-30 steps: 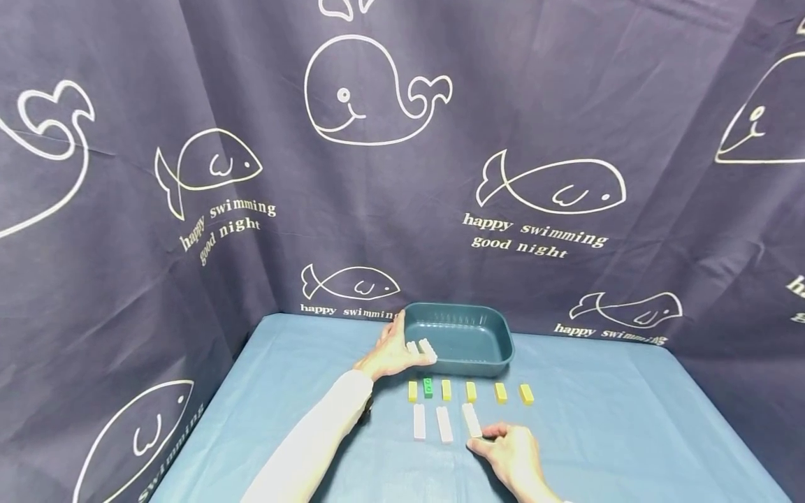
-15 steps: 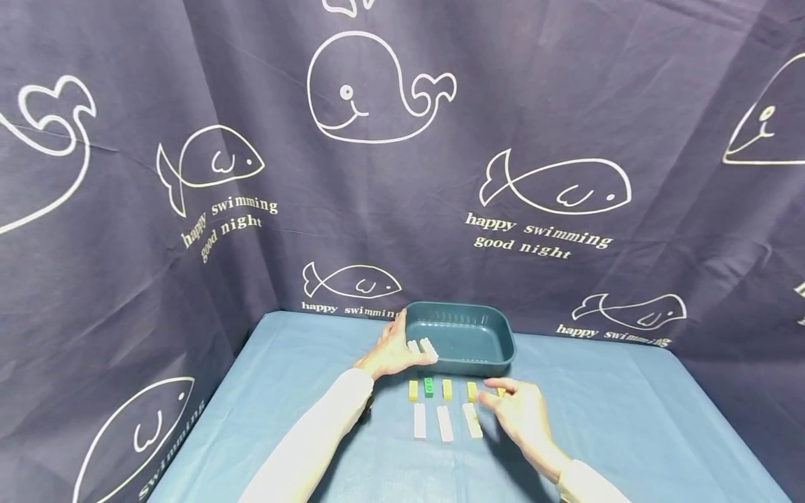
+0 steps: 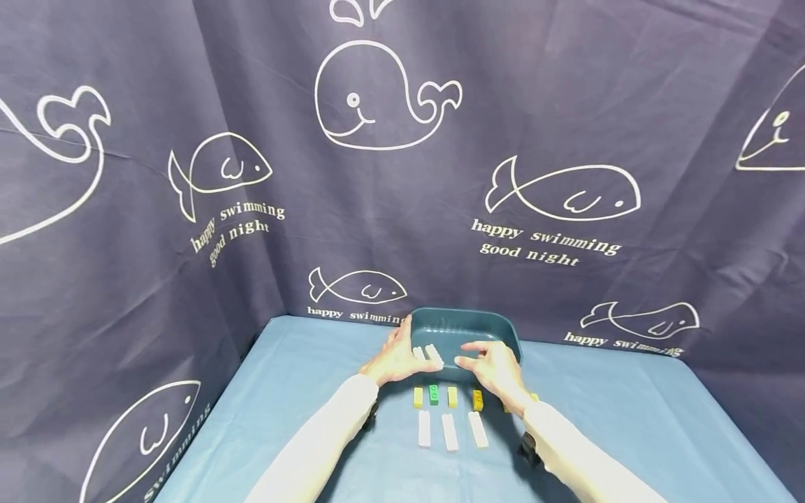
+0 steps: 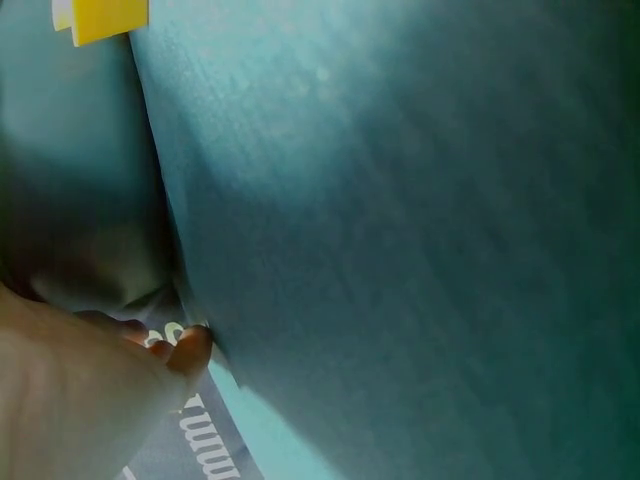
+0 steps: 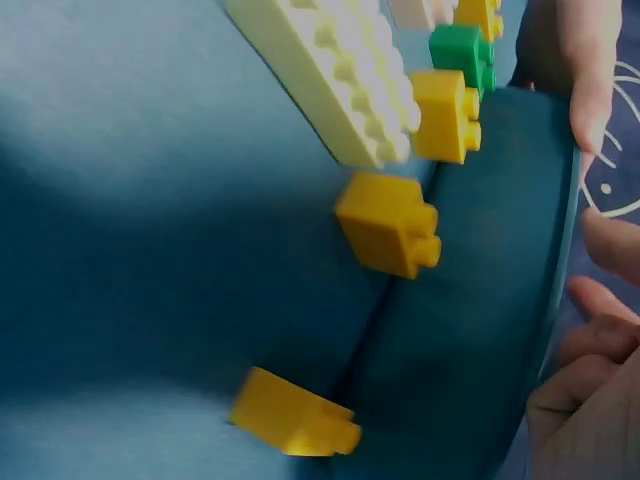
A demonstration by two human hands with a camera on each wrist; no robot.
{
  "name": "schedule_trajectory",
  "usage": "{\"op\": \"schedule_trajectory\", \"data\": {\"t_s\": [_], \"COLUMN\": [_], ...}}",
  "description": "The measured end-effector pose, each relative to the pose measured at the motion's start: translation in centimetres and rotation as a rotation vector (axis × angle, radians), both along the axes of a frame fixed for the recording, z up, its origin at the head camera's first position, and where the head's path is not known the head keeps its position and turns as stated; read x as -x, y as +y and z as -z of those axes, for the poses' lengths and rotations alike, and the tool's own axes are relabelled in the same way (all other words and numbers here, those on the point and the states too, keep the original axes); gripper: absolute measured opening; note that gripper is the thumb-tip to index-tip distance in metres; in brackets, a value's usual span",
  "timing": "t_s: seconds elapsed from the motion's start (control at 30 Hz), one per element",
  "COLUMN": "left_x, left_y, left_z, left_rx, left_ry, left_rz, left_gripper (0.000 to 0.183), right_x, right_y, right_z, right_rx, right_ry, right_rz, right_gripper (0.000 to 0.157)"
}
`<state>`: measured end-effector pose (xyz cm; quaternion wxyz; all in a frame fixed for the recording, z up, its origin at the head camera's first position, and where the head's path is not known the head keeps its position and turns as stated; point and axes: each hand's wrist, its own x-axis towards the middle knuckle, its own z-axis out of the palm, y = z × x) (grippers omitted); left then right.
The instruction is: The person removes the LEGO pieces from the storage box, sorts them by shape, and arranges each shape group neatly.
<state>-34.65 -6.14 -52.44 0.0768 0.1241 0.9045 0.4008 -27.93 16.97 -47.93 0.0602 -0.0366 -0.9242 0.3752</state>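
My left hand grips the left end of a dark teal basin, its thumb along the front rim. Beside that thumb, two white building bricks show inside the basin's left front corner; the hand partly covers them. Over the front right of the basin hovers my right hand, thumb and forefinger apart with nothing visible between them. In the right wrist view, the fingers of the right hand are loosely bent beside the basin wall.
In front of the basin stands a row of several yellow bricks and one green brick. Three long white bricks lie nearer on the blue cloth. A dark whale-print curtain hangs behind.
The right hand has left the end of the rightmost long white brick and moved forward, past the yellow bricks, to over the basin. My left hand has stayed at the basin's left end.
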Motion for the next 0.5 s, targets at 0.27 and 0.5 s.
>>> {"op": "schedule_trajectory", "data": {"t_s": [0.27, 0.5], "left_x": [0.2, -0.1], "left_y": [-0.2, 0.0], "left_z": [0.2, 0.1], "left_rx": [-0.031, -0.049], "left_ry": [0.023, 0.021], "left_rz": [0.018, 0.024], "left_gripper": [0.138, 0.139], "right_x": [3.0, 5.1], "right_y": [-0.9, -0.6], "right_z": [0.1, 2.2], "right_rx": [-0.007, 0.051], "right_ry": [-0.024, -0.030], "right_rz": [-0.089, -0.139], "right_gripper": [0.031, 0.026]}}
